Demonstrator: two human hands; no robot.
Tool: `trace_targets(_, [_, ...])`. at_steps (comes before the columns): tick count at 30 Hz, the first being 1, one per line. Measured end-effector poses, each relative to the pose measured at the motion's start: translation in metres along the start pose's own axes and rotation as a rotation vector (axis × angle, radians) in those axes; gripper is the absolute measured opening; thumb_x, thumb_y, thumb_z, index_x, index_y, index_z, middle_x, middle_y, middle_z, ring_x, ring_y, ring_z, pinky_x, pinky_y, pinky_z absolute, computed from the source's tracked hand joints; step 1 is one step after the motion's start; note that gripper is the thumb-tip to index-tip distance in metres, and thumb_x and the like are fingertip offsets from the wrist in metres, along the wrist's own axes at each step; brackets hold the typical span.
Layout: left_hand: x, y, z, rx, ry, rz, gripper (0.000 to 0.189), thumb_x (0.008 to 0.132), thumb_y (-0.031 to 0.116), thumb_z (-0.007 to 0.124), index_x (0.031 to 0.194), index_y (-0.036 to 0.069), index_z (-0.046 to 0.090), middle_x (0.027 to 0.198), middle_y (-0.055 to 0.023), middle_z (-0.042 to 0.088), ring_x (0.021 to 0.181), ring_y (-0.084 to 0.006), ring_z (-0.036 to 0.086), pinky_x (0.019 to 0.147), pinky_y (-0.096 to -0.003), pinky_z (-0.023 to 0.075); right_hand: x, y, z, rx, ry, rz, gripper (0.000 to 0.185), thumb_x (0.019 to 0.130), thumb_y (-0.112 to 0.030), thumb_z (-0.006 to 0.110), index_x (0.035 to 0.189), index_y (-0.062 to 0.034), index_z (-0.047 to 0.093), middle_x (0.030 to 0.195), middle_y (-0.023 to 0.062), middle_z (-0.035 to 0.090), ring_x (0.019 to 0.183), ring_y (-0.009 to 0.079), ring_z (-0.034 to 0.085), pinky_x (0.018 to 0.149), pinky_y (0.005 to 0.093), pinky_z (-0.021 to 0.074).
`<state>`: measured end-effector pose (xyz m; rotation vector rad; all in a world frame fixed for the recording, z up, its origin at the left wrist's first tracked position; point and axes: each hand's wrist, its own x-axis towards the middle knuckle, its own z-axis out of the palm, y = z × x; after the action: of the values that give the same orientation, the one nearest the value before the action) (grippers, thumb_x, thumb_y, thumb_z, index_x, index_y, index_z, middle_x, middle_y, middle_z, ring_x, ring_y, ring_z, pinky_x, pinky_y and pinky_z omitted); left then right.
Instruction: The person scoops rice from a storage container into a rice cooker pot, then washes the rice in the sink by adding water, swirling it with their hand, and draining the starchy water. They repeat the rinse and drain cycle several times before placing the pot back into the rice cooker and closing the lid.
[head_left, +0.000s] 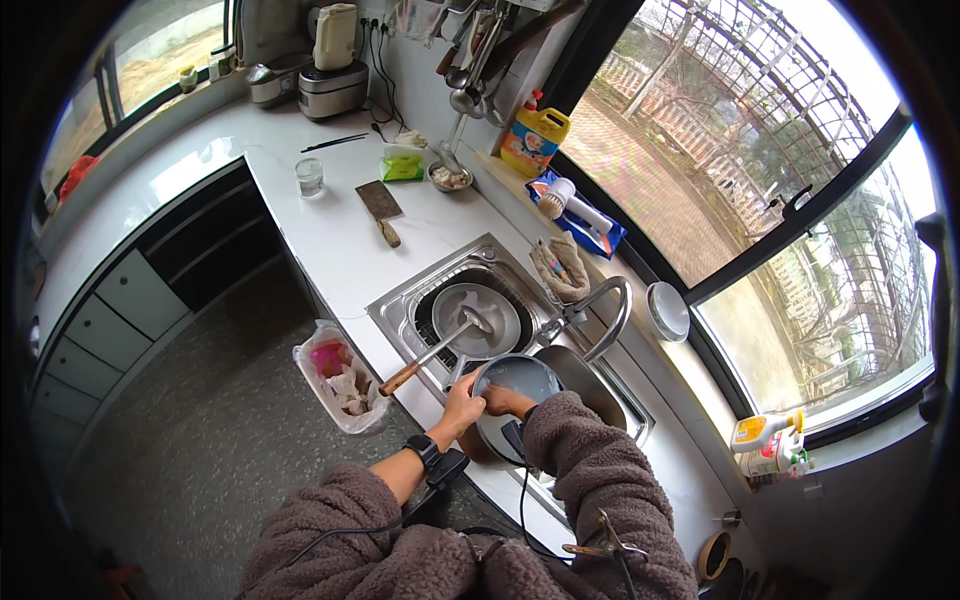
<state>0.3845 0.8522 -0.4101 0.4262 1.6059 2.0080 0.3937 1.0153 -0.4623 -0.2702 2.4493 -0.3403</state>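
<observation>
My left hand (463, 406) grips the near left rim of a grey round pan or bowl (525, 379), tilted over the right basin of a steel sink (592, 386). My right hand (504, 401) reaches inside this vessel; its fingers are partly hidden, and whether they hold something cannot be made out. In the left basin, a metal pan (495, 341) sits in a wire rack, and a wooden-handled ladle or spatula (405, 375) lies across it. The curved faucet (622, 307) stands behind the basins.
A cleaver (381, 202), a glass (309, 178), a green packet (403, 166) and a small bowl of food (450, 178) are on the counter. A lined trash bin (309, 371) stands below its edge. The sill holds a yellow jug (534, 139), a brush (559, 199) and stacked white bowls (667, 311).
</observation>
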Motion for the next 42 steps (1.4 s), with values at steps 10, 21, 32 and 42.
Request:
trace_targets(10, [-0.003, 0.004, 0.000, 0.019, -0.006, 0.104, 0.068, 0.063, -0.005, 0.047, 0.131, -0.002, 0.052, 0.121, -0.0151, 0.059, 0.114, -0.0222, 0.055, 0.100, -0.0288, 0.0383, -0.030, 0.033, 0.066, 0.337, -0.295, 0.069, 0.037, 0.082, -0.017, 0.055, 0.114, -0.0013, 0.064, 0.118, 0.0176, 0.063, 0.105, 0.0243, 0.058, 0.094, 0.0370, 0.0437])
trace_targets(21, [-0.002, 0.008, 0.001, 0.034, 0.006, 0.133, 0.069, 0.061, -0.004, 0.046, 0.129, 0.001, 0.053, 0.120, -0.0170, 0.060, 0.117, -0.0275, 0.054, 0.102, -0.0311, 0.0370, -0.023, -0.008, 0.009, 0.423, -0.131, -0.254, 0.033, 0.084, -0.024, 0.062, 0.109, -0.0031, 0.065, 0.119, 0.0161, 0.063, 0.111, 0.0240, 0.056, 0.094, 0.0367, 0.0427])
trace_targets(32, [-0.002, 0.006, 0.000, 0.112, 0.022, 0.111, 0.067, 0.064, -0.004, 0.048, 0.131, 0.001, 0.052, 0.115, -0.0096, 0.062, 0.108, -0.0169, 0.055, 0.096, -0.0264, 0.0395, -0.020, 0.010, -0.004, -0.130, -0.330, 0.097, 0.034, 0.083, -0.025, 0.062, 0.109, -0.0017, 0.065, 0.116, 0.0181, 0.064, 0.109, 0.0282, 0.058, 0.093, 0.0390, 0.0440])
trace_targets(42, [-0.003, 0.005, -0.001, 0.137, 0.013, 0.130, 0.066, 0.064, -0.002, 0.049, 0.130, 0.002, 0.053, 0.122, -0.0199, 0.060, 0.119, -0.0308, 0.054, 0.101, -0.0315, 0.0377, -0.054, -0.011, 0.020, 0.181, -0.592, -0.023, 0.034, 0.082, -0.024, 0.063, 0.108, -0.0022, 0.066, 0.114, 0.0188, 0.065, 0.108, 0.0303, 0.060, 0.092, 0.0400, 0.0450])
